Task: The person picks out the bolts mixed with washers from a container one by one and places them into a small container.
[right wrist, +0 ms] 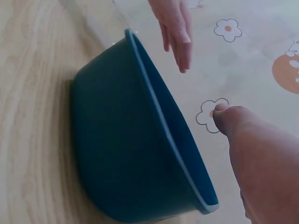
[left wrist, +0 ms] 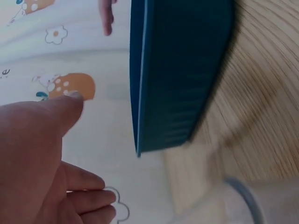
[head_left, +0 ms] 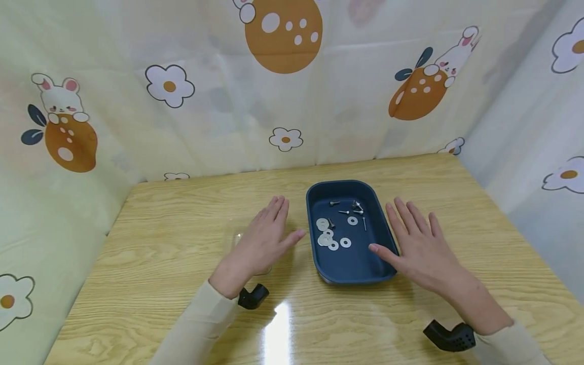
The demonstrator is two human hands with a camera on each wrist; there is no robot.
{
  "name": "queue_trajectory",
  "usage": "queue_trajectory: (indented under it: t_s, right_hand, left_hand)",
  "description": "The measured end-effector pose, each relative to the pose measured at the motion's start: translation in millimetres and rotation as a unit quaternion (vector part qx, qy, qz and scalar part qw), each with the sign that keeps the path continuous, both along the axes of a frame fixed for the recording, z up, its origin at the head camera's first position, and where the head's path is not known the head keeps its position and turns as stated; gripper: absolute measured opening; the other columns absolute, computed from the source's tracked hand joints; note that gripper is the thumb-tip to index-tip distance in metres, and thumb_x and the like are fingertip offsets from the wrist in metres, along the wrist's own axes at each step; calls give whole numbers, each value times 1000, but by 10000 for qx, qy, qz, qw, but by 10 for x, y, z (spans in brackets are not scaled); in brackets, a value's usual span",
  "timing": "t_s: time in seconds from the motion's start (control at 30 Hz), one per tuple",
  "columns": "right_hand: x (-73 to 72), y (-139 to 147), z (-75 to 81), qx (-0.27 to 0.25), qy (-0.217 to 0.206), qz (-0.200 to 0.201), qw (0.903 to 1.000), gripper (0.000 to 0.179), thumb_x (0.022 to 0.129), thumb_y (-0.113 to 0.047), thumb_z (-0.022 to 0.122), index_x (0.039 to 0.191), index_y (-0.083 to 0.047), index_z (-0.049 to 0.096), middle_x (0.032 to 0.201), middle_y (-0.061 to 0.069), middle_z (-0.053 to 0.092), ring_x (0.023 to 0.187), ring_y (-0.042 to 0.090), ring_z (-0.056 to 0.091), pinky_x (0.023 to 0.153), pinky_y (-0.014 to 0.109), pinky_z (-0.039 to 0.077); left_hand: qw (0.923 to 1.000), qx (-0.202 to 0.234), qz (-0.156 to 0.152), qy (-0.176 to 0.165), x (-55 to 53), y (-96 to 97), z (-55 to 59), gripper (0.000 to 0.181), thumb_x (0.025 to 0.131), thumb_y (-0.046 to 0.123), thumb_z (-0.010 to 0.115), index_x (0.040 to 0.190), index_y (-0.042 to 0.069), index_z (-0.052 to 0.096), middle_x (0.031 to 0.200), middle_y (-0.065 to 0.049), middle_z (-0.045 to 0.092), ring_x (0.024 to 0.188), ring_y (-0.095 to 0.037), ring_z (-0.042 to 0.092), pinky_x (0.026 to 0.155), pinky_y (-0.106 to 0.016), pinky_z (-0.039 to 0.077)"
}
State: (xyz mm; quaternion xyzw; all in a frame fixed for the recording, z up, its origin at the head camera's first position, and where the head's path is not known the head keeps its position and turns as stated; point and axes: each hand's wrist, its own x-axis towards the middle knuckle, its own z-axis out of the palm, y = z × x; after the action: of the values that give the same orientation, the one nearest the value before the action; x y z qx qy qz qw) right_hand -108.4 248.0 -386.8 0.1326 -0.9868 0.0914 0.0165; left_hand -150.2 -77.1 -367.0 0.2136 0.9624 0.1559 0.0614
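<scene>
A dark blue tray (head_left: pixel 353 266) with raised walls stands on the table between the two hands. Several flat washers (head_left: pixel 345 243) lie inside, mostly toward its left side, and several small screws (head_left: pixel 358 212) are scattered at its far end. To the left of the tray hovers the left hand (head_left: pixel 262 235), fingers straight and thumb pointing at the rim, holding nothing. The right hand (head_left: pixel 422 253) is spread at the tray's right side, its thumb overlapping the rim in the head view, also holding nothing. Below the left hand sits a clear plastic container (head_left: pixel 237 238), largely hidden.
The wood-grain table (head_left: pixel 155 263) ends at a patterned curtain (head_left: pixel 219 116) at the back and sides. Black wrist mounts (head_left: pixel 253 296) stick out below the wrists. In the left wrist view the clear container's rim (left wrist: pixel 243 196) shows blurred near the tray's outer wall (left wrist: pixel 182 74).
</scene>
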Motion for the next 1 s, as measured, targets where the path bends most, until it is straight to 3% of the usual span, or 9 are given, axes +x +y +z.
queue_trajectory:
  t_s: [0.3,0.5,0.7,0.87,1.0]
  right_hand:
    - [45,-38,-115,-157,-203,-23,9997,99,94,-69,46,160,-7,6,166,21,5,153,43,3,117,73,4]
    - [52,-50,-167,-155,-226,-52,9996,100,93,-69,47,159,-7,5,165,22,9,151,45,9,116,74,8]
    - [64,-50,-190,-196,-248,-65,9995,100,93,-69,47,159,-5,8,165,22,10,152,44,9,116,75,10]
    - [60,-43,-215,-153,-188,-72,9997,100,93,-70,46,159,-5,8,165,22,13,151,44,12,116,74,11]
    - [56,-39,-240,-113,-180,-93,9997,100,93,-70,45,159,-5,8,165,21,14,151,44,15,116,74,12]
  left_hand:
    - [9973,683,-259,87,-91,251,58,69,102,42,53,154,3,31,160,-15,33,148,-28,32,123,-41,31]
    - [9941,981,-404,-202,-120,404,87,63,103,38,52,153,5,34,158,-12,36,147,-27,35,121,-40,35]
    - [9913,1103,-351,-621,-161,589,101,57,103,35,52,152,8,38,155,-11,42,142,-25,43,116,-39,43]
    - [9845,1419,-466,-916,-219,760,84,47,104,28,51,146,7,47,136,-10,59,117,-19,61,97,-30,57]
    - [9784,1668,-478,-1127,-260,869,56,40,105,23,47,141,5,53,126,-9,66,100,-14,63,85,-24,59]
